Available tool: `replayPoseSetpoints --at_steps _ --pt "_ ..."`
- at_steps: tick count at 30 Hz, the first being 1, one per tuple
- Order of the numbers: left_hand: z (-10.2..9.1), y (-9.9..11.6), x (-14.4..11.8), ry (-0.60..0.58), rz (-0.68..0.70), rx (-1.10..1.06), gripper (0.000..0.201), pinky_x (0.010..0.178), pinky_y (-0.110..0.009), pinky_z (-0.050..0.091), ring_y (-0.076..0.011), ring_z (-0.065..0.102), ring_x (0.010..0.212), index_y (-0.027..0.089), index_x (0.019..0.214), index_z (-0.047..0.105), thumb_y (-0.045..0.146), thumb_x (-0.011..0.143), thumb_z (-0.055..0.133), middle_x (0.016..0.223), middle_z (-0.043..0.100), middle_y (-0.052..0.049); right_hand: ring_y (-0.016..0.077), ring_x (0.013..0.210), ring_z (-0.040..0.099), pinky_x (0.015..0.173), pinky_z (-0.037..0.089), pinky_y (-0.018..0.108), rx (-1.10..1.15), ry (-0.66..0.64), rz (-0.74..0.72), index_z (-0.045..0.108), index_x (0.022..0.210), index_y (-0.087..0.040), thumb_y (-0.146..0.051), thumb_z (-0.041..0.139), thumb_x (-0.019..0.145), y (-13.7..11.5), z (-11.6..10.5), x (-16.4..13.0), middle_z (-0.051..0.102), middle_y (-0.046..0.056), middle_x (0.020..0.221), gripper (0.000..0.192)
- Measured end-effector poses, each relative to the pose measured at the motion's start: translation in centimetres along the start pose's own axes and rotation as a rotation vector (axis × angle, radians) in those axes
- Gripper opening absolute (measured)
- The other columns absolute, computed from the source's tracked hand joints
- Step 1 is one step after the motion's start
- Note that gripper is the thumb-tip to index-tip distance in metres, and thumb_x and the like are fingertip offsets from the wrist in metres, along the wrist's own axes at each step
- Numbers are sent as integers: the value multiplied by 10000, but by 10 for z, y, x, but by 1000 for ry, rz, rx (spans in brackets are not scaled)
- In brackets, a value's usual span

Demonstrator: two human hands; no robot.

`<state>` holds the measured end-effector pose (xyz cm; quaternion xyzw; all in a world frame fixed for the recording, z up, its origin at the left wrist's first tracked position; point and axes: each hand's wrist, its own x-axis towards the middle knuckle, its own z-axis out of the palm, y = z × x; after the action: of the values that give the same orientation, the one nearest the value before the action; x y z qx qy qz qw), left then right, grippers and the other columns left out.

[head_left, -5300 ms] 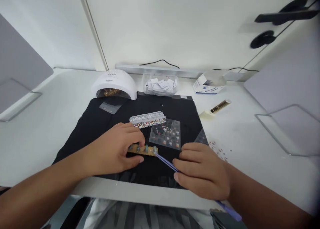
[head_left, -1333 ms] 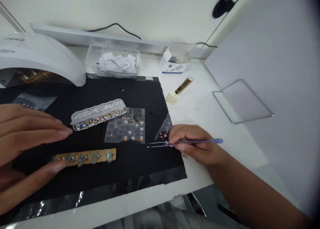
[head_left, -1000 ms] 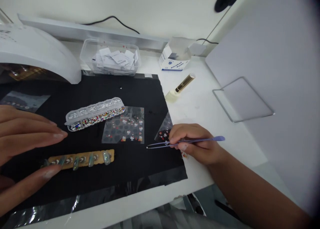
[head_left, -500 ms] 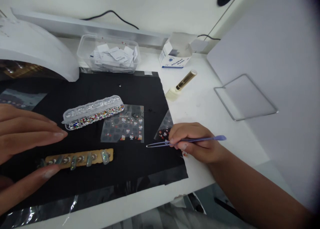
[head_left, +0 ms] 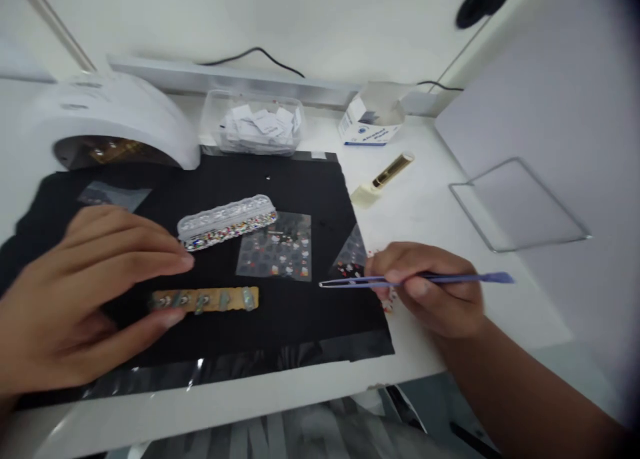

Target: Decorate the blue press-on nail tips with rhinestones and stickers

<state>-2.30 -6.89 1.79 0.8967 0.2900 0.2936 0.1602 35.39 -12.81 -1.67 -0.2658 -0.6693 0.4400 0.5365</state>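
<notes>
In my right hand (head_left: 433,292) are purple tweezers (head_left: 370,282), pinched between thumb and fingers. Their tips point left over the black mat, with a tiny pale speck at the very end, too small to name. My left hand (head_left: 100,292) is open, thumb and fingers spread around the left end of a tan strip (head_left: 213,304). Several glittery, greenish false nails (head_left: 249,299) are mounted across this strip. Behind it lies a long clear case of rhinestones (head_left: 227,225), many coloured. A clear sticker sheet (head_left: 277,249) with small cartoon figures lies between case and tweezers.
A white nail lamp (head_left: 120,122) stands at back left. Beside it are a clear tub of white packets (head_left: 210,122) and an alcohol pads box (head_left: 367,132). A gold-capped bottle (head_left: 393,172) lies right of the black mat (head_left: 310,325). A wire frame (head_left: 520,242) is at the right.
The whole view has shifted left, so everything appears further right and more of the lamp and my left hand shows. Both hands keep nearly the same poses.
</notes>
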Motion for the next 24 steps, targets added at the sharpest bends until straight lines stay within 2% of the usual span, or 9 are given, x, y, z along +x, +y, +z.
replayPoseSetpoints --at_steps 1,3,5,9,13,16,24 --pt "-2 7 5 -83 118 42 309 902 -377 420 -196 608 941 206 1021 676 130 738 775 996 694 6 164 645 615 573 505 332 14 8 -21 719 1035 -165 -220 592 907 -3 6 2 645 50 730 188" --pt "-6 15 11 -128 119 30 178 896 -403 404 -208 577 969 190 951 636 117 799 693 1015 669 -19 171 643 617 579 516 348 34 0 -59 723 1045 -170 -245 594 907 -12 22 10 642 50 713 203" --pt "-8 17 11 -225 112 46 98 897 -422 390 -225 561 994 203 908 623 192 825 673 1043 659 -30 168 649 618 563 513 336 52 -68 -54 721 1065 -161 -209 586 916 -21 40 24 644 57 725 207" --pt "-3 21 7 -288 66 63 90 903 -419 367 -216 562 988 193 885 604 246 841 663 1062 656 -36 165 695 623 588 518 325 45 -234 -97 708 1075 -143 -176 580 921 -21 68 53 652 65 760 203" --pt "7 26 5 -275 17 55 103 880 -400 340 -185 565 928 188 907 577 256 870 645 1014 661 -17 167 722 621 623 522 339 15 -242 -138 691 1088 -136 -142 567 912 0 71 61 642 65 799 215" --pt "13 28 4 -290 -2 58 111 870 -397 325 -185 562 929 196 939 577 273 886 636 1020 659 -9 167 716 613 626 529 338 -5 -262 -111 686 1075 -126 -111 557 896 11 67 58 633 66 785 221" --pt "20 29 5 -286 10 97 112 856 -388 345 -187 550 934 206 996 573 257 911 625 1051 654 1 175 735 647 690 574 338 -135 -291 -144 676 948 -88 -98 539 904 10 71 60 666 93 755 145"
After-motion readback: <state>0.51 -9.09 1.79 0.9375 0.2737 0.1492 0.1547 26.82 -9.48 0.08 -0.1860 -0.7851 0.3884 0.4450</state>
